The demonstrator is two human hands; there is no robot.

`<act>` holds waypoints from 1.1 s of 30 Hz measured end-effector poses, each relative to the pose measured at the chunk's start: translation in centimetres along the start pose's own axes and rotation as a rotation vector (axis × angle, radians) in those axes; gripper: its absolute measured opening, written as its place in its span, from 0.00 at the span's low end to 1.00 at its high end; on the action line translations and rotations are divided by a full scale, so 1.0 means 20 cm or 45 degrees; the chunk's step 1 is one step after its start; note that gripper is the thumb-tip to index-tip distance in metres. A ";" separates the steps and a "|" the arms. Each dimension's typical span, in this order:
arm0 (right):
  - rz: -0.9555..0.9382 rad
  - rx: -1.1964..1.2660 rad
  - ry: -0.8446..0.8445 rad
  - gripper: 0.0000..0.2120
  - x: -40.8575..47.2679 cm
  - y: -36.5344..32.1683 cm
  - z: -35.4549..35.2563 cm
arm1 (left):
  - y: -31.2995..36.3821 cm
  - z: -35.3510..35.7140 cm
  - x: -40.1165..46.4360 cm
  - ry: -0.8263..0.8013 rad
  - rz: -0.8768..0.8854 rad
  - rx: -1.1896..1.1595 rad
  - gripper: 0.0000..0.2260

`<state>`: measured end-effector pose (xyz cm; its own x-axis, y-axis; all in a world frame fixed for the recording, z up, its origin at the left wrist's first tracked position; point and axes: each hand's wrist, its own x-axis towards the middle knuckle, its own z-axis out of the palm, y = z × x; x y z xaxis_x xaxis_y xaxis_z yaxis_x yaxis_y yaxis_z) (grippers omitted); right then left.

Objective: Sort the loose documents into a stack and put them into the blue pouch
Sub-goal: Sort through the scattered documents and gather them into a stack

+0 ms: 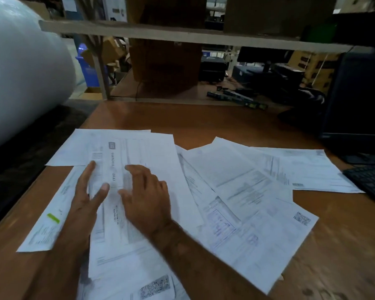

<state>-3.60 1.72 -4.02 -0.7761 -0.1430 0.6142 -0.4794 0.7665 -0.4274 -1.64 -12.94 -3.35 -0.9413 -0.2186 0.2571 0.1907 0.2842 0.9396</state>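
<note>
Docs [243, 191] fanned loose across desk [204, 120], unstacked. Left hand [86, 198], right hand [146, 198] flat on middle sheets, fingers spread, nothing pinched. Blue pouch not visible. Risk: sheets sliding, creasing w/ hasty gathering.

Head view: worn on the person's head, facing forward and down.
Nearness: close over the table [204, 124], shelf [182, 36] across upper frame.
</note>
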 end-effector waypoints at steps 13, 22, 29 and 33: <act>0.565 -0.464 -0.808 0.27 -0.19 1.00 -0.72 | -0.06 0.00 -0.01 -0.198 -0.027 -0.303 0.18; 0.556 -0.246 -0.364 0.08 -0.17 0.98 -0.90 | -0.15 -0.06 0.00 -0.242 -0.165 -0.296 0.15; 0.463 -0.139 -0.965 0.22 -0.17 0.91 -0.83 | -0.13 -0.03 0.01 -0.145 -0.151 -0.241 0.17; 0.422 0.025 -1.053 0.23 -0.17 0.87 -0.87 | -0.12 -0.05 -0.01 -0.238 -0.159 -0.269 0.18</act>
<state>-2.09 26.43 -1.91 -0.9197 -0.3282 -0.2154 -0.1789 0.8388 -0.5142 -1.59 -14.46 -5.54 -0.9924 -0.0583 0.1087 0.1052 0.0610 0.9926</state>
